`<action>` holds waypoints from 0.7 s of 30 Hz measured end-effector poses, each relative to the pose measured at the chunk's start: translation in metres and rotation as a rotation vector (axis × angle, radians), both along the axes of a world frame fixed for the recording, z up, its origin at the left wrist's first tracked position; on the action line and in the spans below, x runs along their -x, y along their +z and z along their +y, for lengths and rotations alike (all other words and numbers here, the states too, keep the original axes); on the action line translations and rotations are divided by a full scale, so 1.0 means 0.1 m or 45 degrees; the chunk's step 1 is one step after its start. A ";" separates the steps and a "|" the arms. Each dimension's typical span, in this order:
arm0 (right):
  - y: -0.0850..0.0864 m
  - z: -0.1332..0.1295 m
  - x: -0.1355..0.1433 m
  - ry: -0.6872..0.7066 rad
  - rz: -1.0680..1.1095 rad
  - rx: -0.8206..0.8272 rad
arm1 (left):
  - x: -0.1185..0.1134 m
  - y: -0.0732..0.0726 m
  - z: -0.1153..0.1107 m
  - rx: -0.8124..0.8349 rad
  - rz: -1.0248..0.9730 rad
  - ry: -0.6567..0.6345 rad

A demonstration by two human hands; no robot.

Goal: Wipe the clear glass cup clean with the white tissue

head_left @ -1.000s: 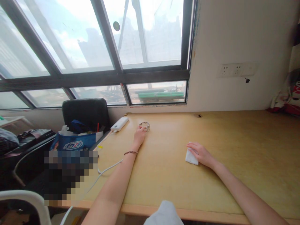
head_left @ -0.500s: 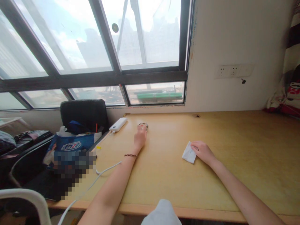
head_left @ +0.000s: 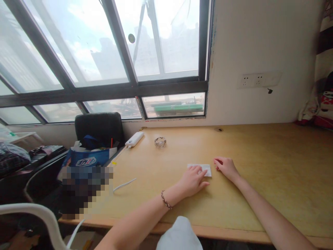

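Note:
A folded white cloth or tissue lies flat on the wooden table. My left hand rests on its left and lower part, fingers spread, with a braided bracelet at the wrist. Just right of the cloth, apart from it, is my right hand, its fingers curled together; whether anything small is between them does not show. A silvery ring-shaped object, like a bracelet, sits by itself toward the back left of the table.
At the table's back left edge lies a white power bank with a cable. Another white cable crosses the left edge. Beyond that stand a black chair and a blue bag. A window and wall sockets are behind.
My left hand has left the ring-shaped object and moved right and nearer, onto the cloth. The cloth has turned and shifted left, out of my right hand. The view has shifted slightly.

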State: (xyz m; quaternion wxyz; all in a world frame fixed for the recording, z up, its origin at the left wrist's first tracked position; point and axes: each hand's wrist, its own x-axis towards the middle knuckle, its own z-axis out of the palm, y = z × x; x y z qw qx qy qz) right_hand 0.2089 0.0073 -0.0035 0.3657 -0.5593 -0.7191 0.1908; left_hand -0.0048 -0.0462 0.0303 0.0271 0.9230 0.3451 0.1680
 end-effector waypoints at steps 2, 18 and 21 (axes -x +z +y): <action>-0.01 0.02 -0.06 -0.073 0.033 -0.007 | 0.17 0.02 0.03 0.022 -0.001 0.096; -0.01 0.01 -0.12 -0.113 -0.015 -0.055 | 2.01 -0.27 0.14 0.139 0.020 0.647; -0.01 0.01 -0.13 -0.126 -0.008 -0.054 | 2.08 -0.24 0.20 0.176 0.013 0.650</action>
